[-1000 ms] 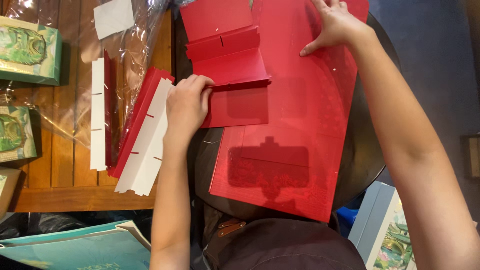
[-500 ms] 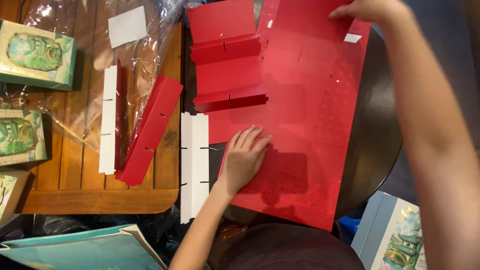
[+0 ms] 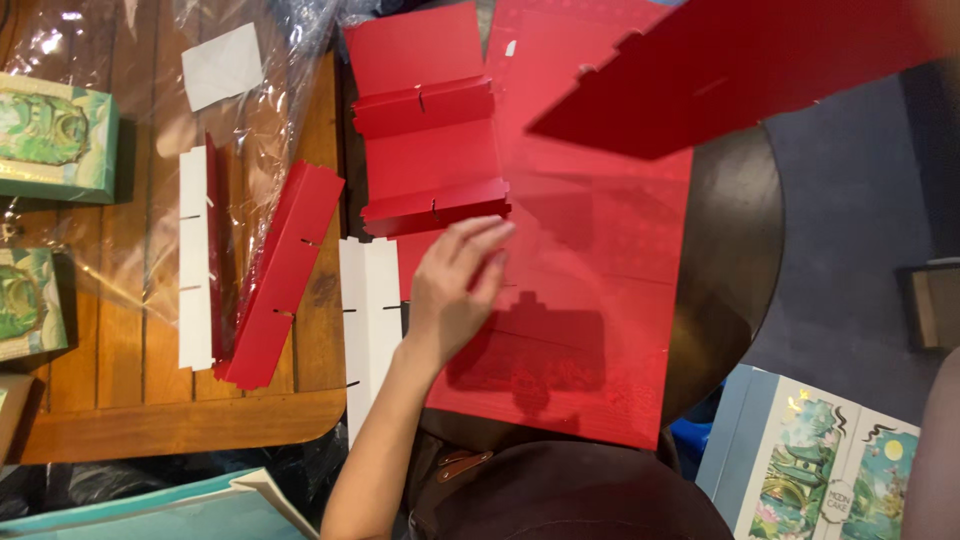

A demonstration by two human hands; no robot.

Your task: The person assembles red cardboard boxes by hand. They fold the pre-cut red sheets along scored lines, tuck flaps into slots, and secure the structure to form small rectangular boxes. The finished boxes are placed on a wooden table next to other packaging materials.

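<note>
While left hand (image 3: 455, 290) hovers open over red card sheet (image 3: 600, 300), right hand unseen

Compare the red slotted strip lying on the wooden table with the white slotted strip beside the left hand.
The red strip shows its red face and lies tilted across the table; the white strip shows its white side and lies straight. The red strip rests wholly on the table, apart from the left hand; the white strip overhangs the table's edge right beside that hand. Both are long, folded card strips with small cut slots.
</note>
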